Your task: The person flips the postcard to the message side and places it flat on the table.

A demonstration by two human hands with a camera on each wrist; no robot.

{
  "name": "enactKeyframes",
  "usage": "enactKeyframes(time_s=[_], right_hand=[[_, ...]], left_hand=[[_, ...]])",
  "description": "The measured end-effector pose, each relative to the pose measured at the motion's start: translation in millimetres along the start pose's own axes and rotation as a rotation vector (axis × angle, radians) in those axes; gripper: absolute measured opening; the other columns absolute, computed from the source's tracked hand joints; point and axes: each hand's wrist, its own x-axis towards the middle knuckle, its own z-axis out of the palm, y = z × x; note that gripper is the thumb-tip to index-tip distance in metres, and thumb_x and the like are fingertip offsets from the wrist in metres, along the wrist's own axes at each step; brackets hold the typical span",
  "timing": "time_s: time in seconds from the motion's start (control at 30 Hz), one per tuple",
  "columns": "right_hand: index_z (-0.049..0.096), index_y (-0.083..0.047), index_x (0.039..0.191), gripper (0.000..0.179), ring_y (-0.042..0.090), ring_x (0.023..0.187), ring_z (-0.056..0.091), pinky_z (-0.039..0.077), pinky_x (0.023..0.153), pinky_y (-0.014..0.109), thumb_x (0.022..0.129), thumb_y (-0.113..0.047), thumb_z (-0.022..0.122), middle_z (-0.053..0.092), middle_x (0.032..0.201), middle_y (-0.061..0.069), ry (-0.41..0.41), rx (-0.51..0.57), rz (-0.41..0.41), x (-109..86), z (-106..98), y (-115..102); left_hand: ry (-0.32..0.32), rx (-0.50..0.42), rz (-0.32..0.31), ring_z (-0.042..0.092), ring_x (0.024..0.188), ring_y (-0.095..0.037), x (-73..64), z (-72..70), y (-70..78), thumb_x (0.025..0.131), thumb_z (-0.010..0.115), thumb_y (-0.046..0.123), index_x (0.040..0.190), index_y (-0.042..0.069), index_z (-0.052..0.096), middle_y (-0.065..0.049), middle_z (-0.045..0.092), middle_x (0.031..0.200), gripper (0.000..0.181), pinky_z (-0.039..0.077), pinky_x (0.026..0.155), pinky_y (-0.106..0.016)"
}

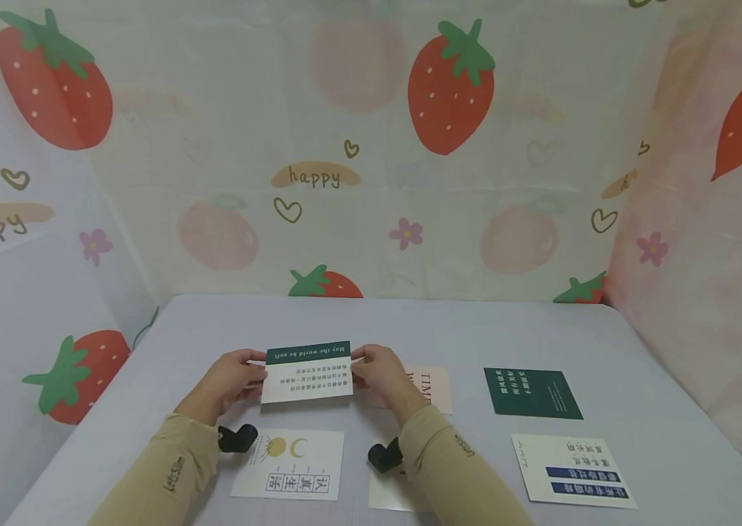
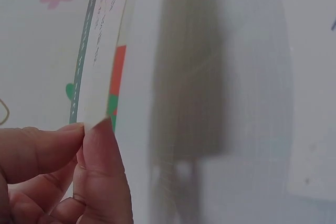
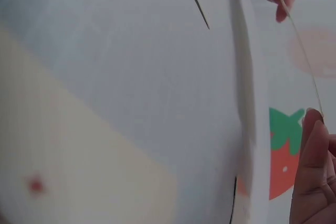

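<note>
A white card with a dark green band [image 1: 308, 376] is held up above the table, its printed text upside down in the head view. My left hand [image 1: 239, 376] pinches one side edge between thumb and fingers; the left wrist view shows the thumb and a fingertip [image 2: 100, 145] closed on the card's corner. On the opposite edge, my right hand [image 1: 384, 376] grips the card the same way. From the right wrist, the card [image 3: 304, 51] appears nearly edge-on, stretching between both hands. Its shadow falls on the table in the left wrist view.
On the white table [image 1: 463, 329] lie a sun-and-moon card [image 1: 288, 467], a pale pink card [image 1: 437, 387] partly behind my right hand, a dark green card [image 1: 532, 393] and a card with blue bars [image 1: 571, 471]. My right forearm covers much of another card [image 1: 391, 497].
</note>
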Motion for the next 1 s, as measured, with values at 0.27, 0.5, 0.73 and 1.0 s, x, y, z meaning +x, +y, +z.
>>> enactKeyframes(time_s=[0.27,0.5,0.73,1.0], right_hand=[[0.062,-0.009,0.093,0.007,0.018,0.073,0.06,0.052,0.065,0.03,0.087,-0.01,0.058,0.064,0.086,0.005,-0.001,-0.026,-0.002,-1.9,-3,-3],[0.062,-0.007,0.088,0.004,0.017,0.072,0.061,0.053,0.066,0.029,0.087,-0.01,0.06,0.063,0.085,0.006,-0.008,-0.038,-0.022,-2.2,-7,-5],[0.062,-0.006,0.087,0.005,0.018,0.07,0.062,0.053,0.064,0.029,0.088,-0.011,0.059,0.063,0.082,0.007,-0.015,-0.04,-0.034,-3.1,-9,-8],[0.063,-0.006,0.086,0.008,0.018,0.07,0.061,0.053,0.063,0.027,0.088,-0.012,0.059,0.063,0.08,0.007,-0.017,-0.048,-0.038,-5.2,-12,-10]], left_hand=[[-0.007,-0.014,0.02,0.057,0.093,-0.023,0.4,-1.2,-0.4,0.088,0.056,0.007,0.117,0.002,0.053,-0.016,0.056,0.113,0.029,0.053,0.072,-0.028],[-0.014,-0.022,0.044,0.058,0.083,-0.019,-1.7,-3.4,0.9,0.088,0.058,0.007,0.112,0.0,0.055,-0.015,0.058,0.108,0.025,0.053,0.071,-0.028],[-0.009,-0.02,0.038,0.059,0.077,-0.017,-2.9,-5.6,1.9,0.088,0.059,0.008,0.109,0.0,0.056,-0.014,0.059,0.103,0.023,0.053,0.07,-0.027],[-0.02,-0.003,0.044,0.059,0.078,-0.018,-2.5,-7.8,0.4,0.088,0.06,0.012,0.107,0.0,0.057,-0.013,0.06,0.099,0.023,0.054,0.07,-0.028]])
